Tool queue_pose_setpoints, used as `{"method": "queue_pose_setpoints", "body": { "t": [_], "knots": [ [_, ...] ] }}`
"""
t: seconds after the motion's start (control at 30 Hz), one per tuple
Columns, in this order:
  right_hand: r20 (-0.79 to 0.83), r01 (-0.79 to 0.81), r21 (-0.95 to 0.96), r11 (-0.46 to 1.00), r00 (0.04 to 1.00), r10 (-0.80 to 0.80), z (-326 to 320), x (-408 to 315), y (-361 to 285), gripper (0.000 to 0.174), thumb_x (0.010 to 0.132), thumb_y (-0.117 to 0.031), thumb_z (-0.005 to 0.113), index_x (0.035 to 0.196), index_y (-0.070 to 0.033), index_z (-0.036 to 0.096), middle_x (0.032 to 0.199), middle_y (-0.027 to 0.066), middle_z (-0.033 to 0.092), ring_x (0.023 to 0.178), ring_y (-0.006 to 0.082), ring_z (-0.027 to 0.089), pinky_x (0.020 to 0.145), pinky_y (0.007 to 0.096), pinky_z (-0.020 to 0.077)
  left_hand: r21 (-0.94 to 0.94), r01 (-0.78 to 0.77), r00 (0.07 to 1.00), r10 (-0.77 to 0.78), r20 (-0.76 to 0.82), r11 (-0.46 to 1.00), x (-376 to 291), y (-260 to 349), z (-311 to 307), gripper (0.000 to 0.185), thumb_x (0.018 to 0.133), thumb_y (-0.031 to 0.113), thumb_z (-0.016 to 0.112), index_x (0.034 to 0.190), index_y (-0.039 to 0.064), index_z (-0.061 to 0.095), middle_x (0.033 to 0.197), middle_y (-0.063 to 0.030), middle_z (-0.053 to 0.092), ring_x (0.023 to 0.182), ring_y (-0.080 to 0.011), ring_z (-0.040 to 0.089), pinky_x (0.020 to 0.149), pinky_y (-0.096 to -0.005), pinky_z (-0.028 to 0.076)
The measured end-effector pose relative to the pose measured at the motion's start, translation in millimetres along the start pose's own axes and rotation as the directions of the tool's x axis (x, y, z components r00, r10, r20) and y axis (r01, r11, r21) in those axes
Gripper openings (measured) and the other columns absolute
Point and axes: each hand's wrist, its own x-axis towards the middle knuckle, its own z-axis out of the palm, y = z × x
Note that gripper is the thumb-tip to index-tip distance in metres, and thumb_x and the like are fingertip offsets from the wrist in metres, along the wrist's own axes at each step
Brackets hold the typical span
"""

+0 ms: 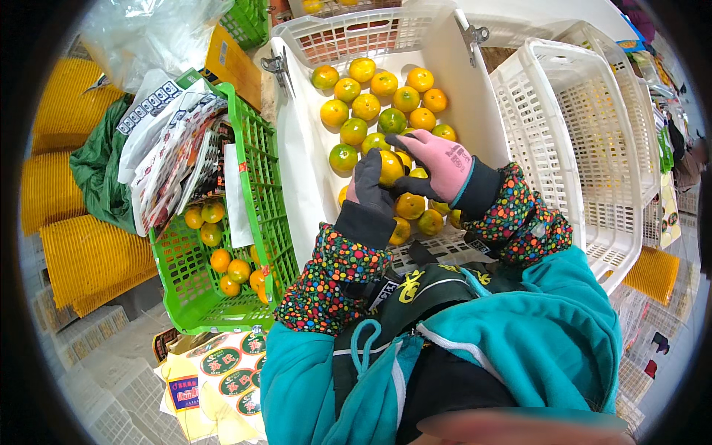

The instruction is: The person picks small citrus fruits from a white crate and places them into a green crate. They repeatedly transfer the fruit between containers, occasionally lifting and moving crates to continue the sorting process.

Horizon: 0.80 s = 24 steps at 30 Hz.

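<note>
My left hand [371,182], in a dark-palmed work glove, grips a yellow-orange mandarin [391,168] above the fruit in a white plastic crate [305,183]. Close by on the right is my right hand [439,164], in a pink glove with dark fingers. Its thumb and fingers are spread around the right side of that mandarin; whether they touch it is hard to see. Beneath both hands lie loose mandarins [365,107], some yellow-orange, some partly green. My hands and cuffs cover part of the fruit at the crate's near end.
On the left, a green plastic crate [206,317] holds several mandarins and printed bags [175,150]. Round sticker sheets [222,384] lie below it. White crates [537,139] stand tilted on the right. Metal clips [273,65] sit on the lined crate's sides. Yellow foam netting [94,250] lies far left.
</note>
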Motion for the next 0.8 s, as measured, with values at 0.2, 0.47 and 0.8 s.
{"method": "queue_pose_setpoints", "body": {
  "t": [0.2, 0.47, 0.8],
  "knots": [
    [0.174, -0.090, 0.060, 0.994, 0.982, 0.078, 3.1, 22.8, 6.9, 0.060, 0.080, -0.030, 0.079, 0.128, -0.004, 0.055, 0.110, 0.0172, 0.061, 0.103, 0.0345, 0.063, 0.086, 0.0409, 0.0517, -0.035, -0.047, 0.999, 0.047, -0.003, 0.998, 4.8, -0.6, -4.1, 0.043, 0.103, 0.033, 0.051, 0.134, 0.003, 0.047, 0.126, -0.0136, 0.058, 0.113, -0.0258, 0.061, 0.093, -0.0405, 0.055],
    [0.132, 0.029, 0.337, 0.941, 0.988, -0.077, 15.4, 26.9, 17.3, 0.074, 0.078, -0.022, 0.082, 0.140, -0.003, 0.046, 0.124, 0.0210, 0.060, 0.117, 0.0377, 0.059, 0.098, 0.0401, 0.0487, -0.153, 0.062, 0.998, -0.060, 0.019, 0.986, 1.8, 5.1, 2.8, 0.058, 0.104, 0.051, 0.040, 0.142, 0.008, 0.043, 0.133, -0.0140, 0.055, 0.118, -0.0294, 0.058, 0.101, -0.0448, 0.049],
    [0.085, -0.136, 0.825, 0.549, 0.989, 0.118, 3.6, 2.7, 15.3, 0.077, 0.068, -0.005, 0.086, 0.133, -0.004, 0.046, 0.129, 0.0092, 0.055, 0.123, 0.0208, 0.053, 0.109, 0.0389, 0.0424, 0.157, -0.130, 0.991, 0.133, -0.014, 0.979, -38.0, 19.5, -1.8, 0.046, 0.105, 0.024, 0.048, 0.145, 0.004, 0.038, 0.137, -0.0180, 0.049, 0.125, -0.0314, 0.052, 0.103, -0.0459, 0.046]
  ]
}}
